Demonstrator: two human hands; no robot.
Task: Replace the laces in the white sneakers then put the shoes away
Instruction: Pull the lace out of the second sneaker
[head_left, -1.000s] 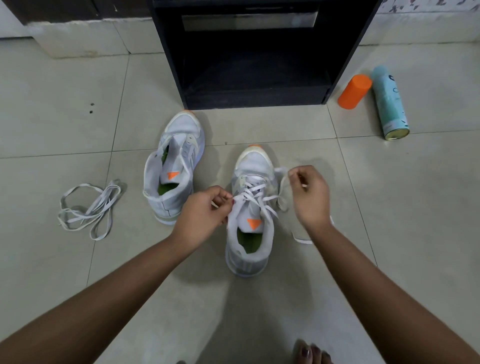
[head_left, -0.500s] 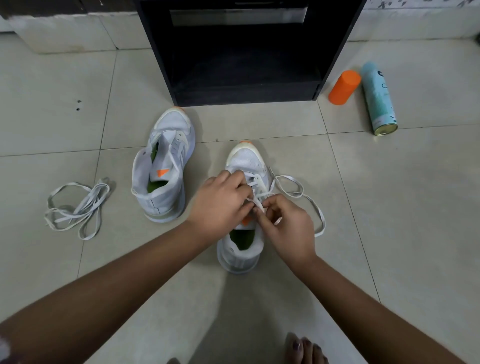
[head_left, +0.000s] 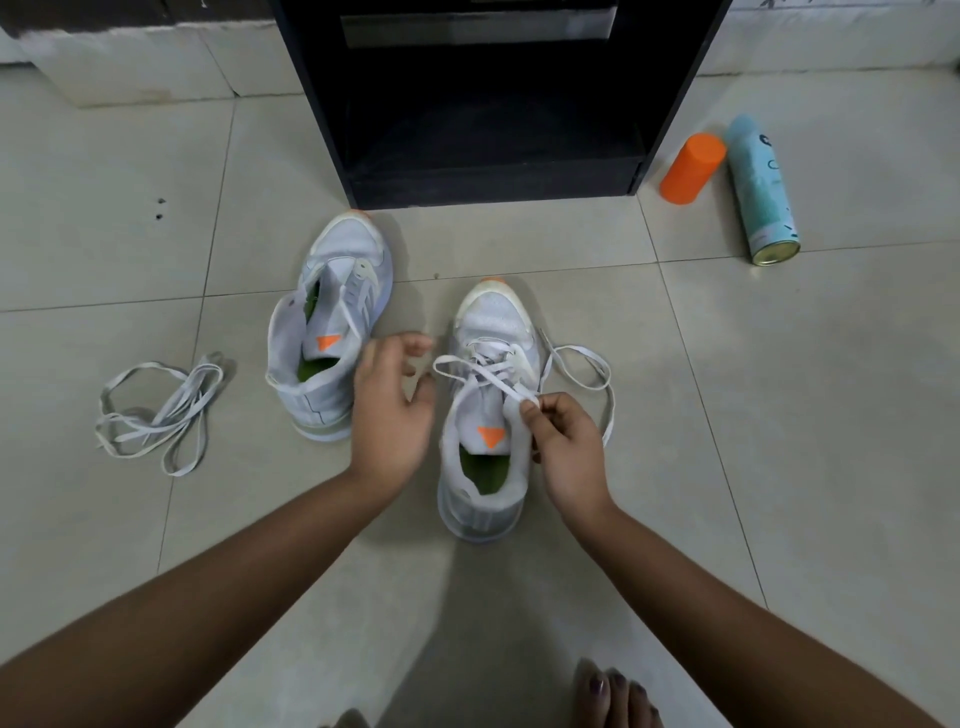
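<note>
Your right hand (head_left: 566, 447) pinches the white lace (head_left: 496, 375) of the laced sneaker (head_left: 493, 317). Thumb and forefinger are closed on a strand just above the tongue, and the other fingers are curled under. That sneaker stands upright on the tile floor (head_left: 779, 415) near frame centre, toe at 12 o'clock, heel toward you. The lace crisscrosses the eyelets, and a slack loop spills onto the floor on the shoe's 3 o'clock side.

Your left hand (head_left: 389, 410) hovers between the two shoes, fingers spread wide and relaxed, holding nothing. The fingertips are motion-blurred, so you can't tell whether they touch either shoe.

The second sneaker (head_left: 332, 270) sits at 10 o'clock from the laced one, just beside your left hand. Its toe is near the cabinet and an orange triangle shows on the tongue. Can't tell if any lace is threaded in it.

A loose lace (head_left: 156, 415) lies bundled on the floor at 9 o'clock, well apart from both shoes.

The black open cabinet (head_left: 493, 182) stands at 12 o'clock. An orange cap (head_left: 693, 166) lies at 2 o'clock, just beside a teal spray can (head_left: 761, 192) that is on its side with its base toward you. Your toes (head_left: 618, 696) show at 5 o'clock on the bottom edge.
</note>
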